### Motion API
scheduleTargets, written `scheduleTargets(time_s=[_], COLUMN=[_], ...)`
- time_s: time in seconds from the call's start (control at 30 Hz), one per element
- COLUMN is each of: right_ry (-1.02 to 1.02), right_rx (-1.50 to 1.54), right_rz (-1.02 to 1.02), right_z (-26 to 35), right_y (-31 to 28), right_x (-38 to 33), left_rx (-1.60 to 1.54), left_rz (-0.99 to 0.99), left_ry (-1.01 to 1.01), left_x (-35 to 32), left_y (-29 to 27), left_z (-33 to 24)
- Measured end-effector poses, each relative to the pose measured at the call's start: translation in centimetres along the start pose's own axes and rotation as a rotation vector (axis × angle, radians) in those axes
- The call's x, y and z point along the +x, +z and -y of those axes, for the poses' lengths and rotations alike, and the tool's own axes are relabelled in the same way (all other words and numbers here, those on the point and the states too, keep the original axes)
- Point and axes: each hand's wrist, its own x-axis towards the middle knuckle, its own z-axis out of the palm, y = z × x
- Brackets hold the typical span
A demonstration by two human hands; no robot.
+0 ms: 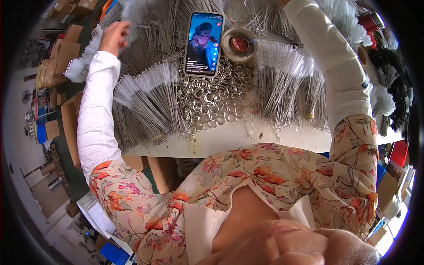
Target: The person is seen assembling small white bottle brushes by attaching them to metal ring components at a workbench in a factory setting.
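Observation:
My left hand [115,37] is over the far left of the table, fingers curled in, beside thin wire brushes with pale bristles [148,79]. Whatever is in its fingers, if anything, cannot be made out. My right arm [329,48] reaches to the far edge of the view. Only a sliver of my right hand [285,1] shows there, its fingers cut off. Between my arms lies a heap of silver metal split rings [212,99]. More wire brushes [282,84] lie in a fanned bundle to the right of it.
A phone [204,44] playing a video lies beyond the rings. Beside it stands a round bowl [239,44] with something red inside. The white tabletop [221,143] shows along the near edge, with a few loose brushes. Cardboard boxes [68,48] stand at the left; black brushes [388,66] lie at right.

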Motion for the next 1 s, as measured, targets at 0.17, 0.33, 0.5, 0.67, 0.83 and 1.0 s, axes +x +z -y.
scheduleTargets(time_s=[0.17,0.33,0.5,0.67,0.83,1.0], right_ry=[-0.048,-1.019,-0.404,0.344,0.461,0.464], right_rx=[-0.123,-1.255,-0.973,-0.554,0.159,0.318], right_rz=[-0.041,0.040,-0.037,-0.248,-0.058,-0.022], right_z=[7.6,5.9,3.6,5.4,9.2,10.3], right_y=[-7.2,-21.9,-28.7,-28.0,-25.8,-22.3], right_x=[-0.3,-1.5,-7.4,-9.6,-10.7,-11.0], left_rx=[0.242,0.007,-0.096,-0.111,0.178,0.362], left_rz=[0.196,0.139,0.049,-0.078,-0.049,-0.183], left_ry=[-0.070,-0.224,-0.281,-0.243,-0.084,0.055], left_x=[1.8,2.3,2.4,2.7,2.9,4.9], left_y=[4.1,4.4,5.3,5.6,4.8,4.0], left_z=[3.8,3.7,4.0,5.0,4.6,6.0])
